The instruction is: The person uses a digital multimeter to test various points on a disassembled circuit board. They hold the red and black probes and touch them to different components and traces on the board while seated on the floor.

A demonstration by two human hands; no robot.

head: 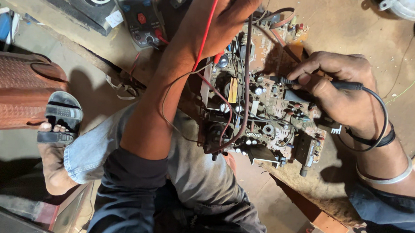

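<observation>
A brown circuit board [274, 112] crowded with capacitors, coils and wires lies on a worn wooden bench [348, 29]. My right hand [339, 91] pinches a black test probe [344, 85], and the probe's tip touches the board near its middle. The probe's black lead loops around my right wrist. My left arm crosses over the board's left side. My left hand [231, 14] is curled at the board's far end, partly cut off by the frame's top edge. A red test lead [203, 38] runs over the wrist into that hand.
A multimeter [144, 20] with a red dial knob sits at the back left of the bench, with both leads plugged in. My sandalled foot [60, 120] rests beside a brown ribbed object [15, 89] on the left. A grey metal part [406, 7] lies at the top right.
</observation>
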